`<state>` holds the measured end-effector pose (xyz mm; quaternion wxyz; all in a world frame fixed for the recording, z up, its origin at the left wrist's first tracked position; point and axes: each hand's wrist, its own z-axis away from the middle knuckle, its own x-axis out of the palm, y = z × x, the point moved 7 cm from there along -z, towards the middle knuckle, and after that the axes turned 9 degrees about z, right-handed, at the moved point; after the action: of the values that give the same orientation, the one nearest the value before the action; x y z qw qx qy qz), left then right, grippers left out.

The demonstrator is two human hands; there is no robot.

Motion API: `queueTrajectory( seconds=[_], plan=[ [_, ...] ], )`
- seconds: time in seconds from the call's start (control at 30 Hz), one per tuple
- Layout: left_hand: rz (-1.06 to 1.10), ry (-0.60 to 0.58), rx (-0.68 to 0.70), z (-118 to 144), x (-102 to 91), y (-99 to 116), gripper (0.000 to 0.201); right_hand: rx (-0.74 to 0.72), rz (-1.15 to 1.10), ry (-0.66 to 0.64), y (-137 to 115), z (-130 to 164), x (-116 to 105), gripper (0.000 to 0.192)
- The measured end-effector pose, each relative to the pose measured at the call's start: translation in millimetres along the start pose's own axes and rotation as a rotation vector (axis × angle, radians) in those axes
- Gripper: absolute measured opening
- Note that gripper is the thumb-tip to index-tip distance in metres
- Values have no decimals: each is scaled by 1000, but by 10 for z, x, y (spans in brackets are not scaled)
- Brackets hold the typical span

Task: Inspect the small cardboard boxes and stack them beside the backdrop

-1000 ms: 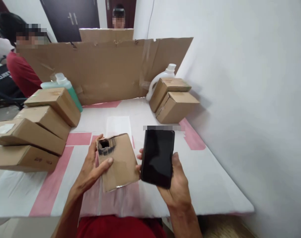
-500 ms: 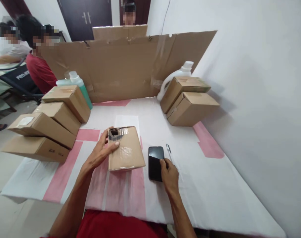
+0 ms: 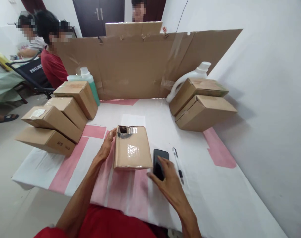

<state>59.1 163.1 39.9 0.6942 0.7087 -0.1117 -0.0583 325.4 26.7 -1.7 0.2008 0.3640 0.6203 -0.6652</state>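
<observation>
A small brown cardboard box (image 3: 134, 150) stands in front of me, with a dark-edged hole and shiny tape on its top. Along its left side lies my left hand (image 3: 107, 145), its fingers stretched out against the box and their tips partly hidden. My right hand (image 3: 169, 178) is open over a black smartphone (image 3: 160, 154), thumb spread to the left and fingers curving above the screen. The hand covers part of the phone, so contact cannot be made out. Just right of the phone lies a pen (image 3: 178, 165).
Several cardboard boxes (image 3: 58, 125) line the left, by a green-liquid bottle (image 3: 92, 86). Two boxes (image 3: 205, 112) and a white jug (image 3: 202, 69) stand at the right. A cardboard panel (image 3: 133, 66) closes the back, with people beyond. A wall (image 3: 277, 99) rises at right.
My left thumb has come off the box top to its side. My right hand has let go of the phone's right edge and spread over it. The view has shifted left.
</observation>
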Motion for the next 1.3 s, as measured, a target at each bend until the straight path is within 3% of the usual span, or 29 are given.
queueTrajectory(
  seconds=[0.07,0.1,0.2,0.27,0.4,0.5,0.63,0.7,0.8,0.97,1.03,1.13,1.23,1.3],
  plan=[
    [-43,19,-21,44,-14,-211,74,-63,-265,-182,-284,40,140,81],
    [-60,20,-27,102,-7,-284,74,-66,-361,-227,-393,61,194,76],
    [-115,43,-47,411,-7,-344,71,-4,-466,-185,-525,90,253,57],
    [-149,68,-57,685,-46,-258,66,50,-454,-104,-503,89,217,66],
    [-210,110,-79,1239,-188,50,63,240,-450,18,-397,60,99,109],
    [-239,186,-78,1599,-308,281,62,351,-507,-110,-481,86,194,112],
    [-256,397,-26,1984,-530,615,63,368,-660,-427,-893,305,516,103],
    [-260,558,-14,2179,-751,812,67,322,-737,-659,-1236,502,738,102],
    [-327,778,-45,2497,-1254,1121,71,172,-799,-994,-1842,811,1074,94],
    [-528,895,-215,2819,-2250,1471,69,-38,-834,-1333,-2676,1109,1747,76],
    [-595,961,-197,2816,-2562,1597,69,-88,-854,-1399,-2923,1138,2034,73],
    [-624,986,-127,2608,-2847,1674,72,-111,-846,-1429,-3164,1089,2405,65],
    [-612,960,-99,2298,-3030,1565,78,-74,-793,-1383,-3185,968,2644,59],
    [-617,965,-75,2148,-3120,1470,85,-55,-771,-1327,-3070,888,2684,64]
  ],
)
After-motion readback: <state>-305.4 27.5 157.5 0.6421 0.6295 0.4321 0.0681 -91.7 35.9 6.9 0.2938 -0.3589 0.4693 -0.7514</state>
